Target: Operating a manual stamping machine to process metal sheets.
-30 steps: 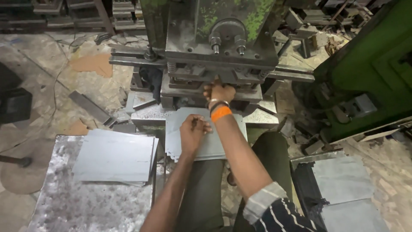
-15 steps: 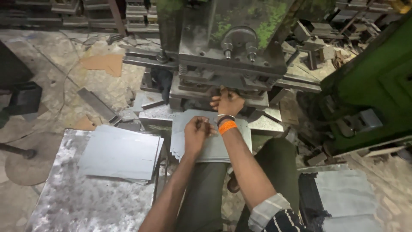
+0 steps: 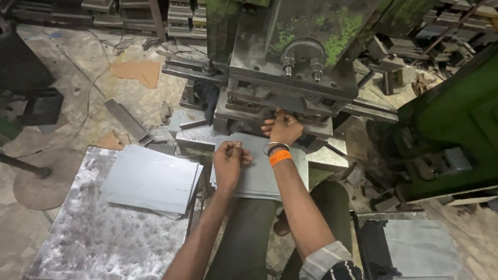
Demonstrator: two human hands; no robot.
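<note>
A grey metal sheet [image 3: 259, 173] lies on the press bed in front of me, its far edge under the green press die [image 3: 282, 98]. My left hand [image 3: 230, 162] rests on the sheet's left part with fingers curled, pressing down. My right hand [image 3: 282, 128], with an orange band and a metal bangle at the wrist, reaches to the sheet's far edge at the die opening; its fingertips touch the die block.
A stack of grey sheets [image 3: 150, 180] lies on a speckled metal table [image 3: 93, 243] at the left. Another sheet pile [image 3: 415, 246] sits at lower right. A green machine [image 3: 456, 119] stands at the right. Scrap and metal bars litter the floor [image 3: 124, 116].
The view has shifted down and closer. My right hand stays at the die opening, and my left hand has slid slightly toward me on the sheet.
</note>
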